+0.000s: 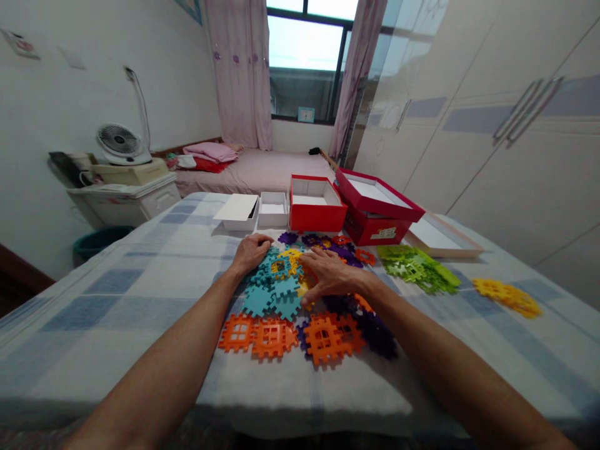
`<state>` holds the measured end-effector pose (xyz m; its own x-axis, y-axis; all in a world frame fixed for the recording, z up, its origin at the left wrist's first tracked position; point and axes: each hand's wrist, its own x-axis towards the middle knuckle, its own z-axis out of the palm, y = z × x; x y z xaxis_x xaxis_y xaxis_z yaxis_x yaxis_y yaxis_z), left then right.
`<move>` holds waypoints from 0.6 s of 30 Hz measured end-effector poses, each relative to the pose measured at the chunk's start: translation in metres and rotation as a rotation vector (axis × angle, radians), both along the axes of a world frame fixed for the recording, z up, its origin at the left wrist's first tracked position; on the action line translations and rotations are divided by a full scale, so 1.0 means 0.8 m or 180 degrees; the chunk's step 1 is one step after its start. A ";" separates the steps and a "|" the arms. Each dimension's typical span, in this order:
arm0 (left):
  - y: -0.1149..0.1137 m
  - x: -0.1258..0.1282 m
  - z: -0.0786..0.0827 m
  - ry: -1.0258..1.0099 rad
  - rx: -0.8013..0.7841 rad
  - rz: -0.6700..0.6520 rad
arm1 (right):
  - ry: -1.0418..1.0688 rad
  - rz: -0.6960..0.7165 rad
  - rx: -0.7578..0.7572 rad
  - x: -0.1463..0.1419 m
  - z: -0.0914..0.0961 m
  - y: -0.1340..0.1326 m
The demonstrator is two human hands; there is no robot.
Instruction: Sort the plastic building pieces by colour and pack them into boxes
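A pile of teal interlocking building plates [272,300] with notched edges lies between my hands. Yellow plates [291,257] lie among the teal ones. My left hand [253,255] rests at the pile's far left edge with its fingers curled in; anything under them is hidden. My right hand [328,274] reaches over the yellow plates, thumb and fingers apart, touching or just above the pile. Orange window-shaped plates [273,337] lie along the near side, partly overlapping. Dark purple plates [377,331] lie under and beside my right forearm.
Green plates [415,269] and a separate yellow heap [507,297] lie to the right. Behind stand a white box [239,212] with its lid askew, a small open white box [273,209], an open red box [317,215], and a dark red box [375,228] with a tray on top.
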<state>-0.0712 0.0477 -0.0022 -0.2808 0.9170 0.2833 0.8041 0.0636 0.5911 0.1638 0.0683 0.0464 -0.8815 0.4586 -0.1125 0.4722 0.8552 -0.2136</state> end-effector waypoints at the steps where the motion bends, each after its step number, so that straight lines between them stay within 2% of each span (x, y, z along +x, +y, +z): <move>1: 0.000 0.000 0.000 -0.0005 0.0002 0.0000 | 0.0010 0.0011 0.0001 -0.001 0.000 0.002; 10: 0.000 0.000 -0.002 -0.0026 0.0009 0.0050 | 0.0288 0.0164 0.0122 0.006 -0.012 0.003; 15: -0.001 0.000 -0.002 -0.0015 -0.0005 0.0053 | 0.0453 -0.0057 -0.0004 0.010 -0.014 0.003; 18: 0.000 -0.001 -0.003 -0.0018 0.0001 0.0039 | 0.0636 -0.0032 -0.0053 0.012 -0.018 0.001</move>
<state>-0.0719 0.0478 -0.0044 -0.2936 0.9134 0.2820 0.7999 0.0733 0.5956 0.1731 0.0690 0.0319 -0.8825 0.4670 0.0566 0.4274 0.8463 -0.3179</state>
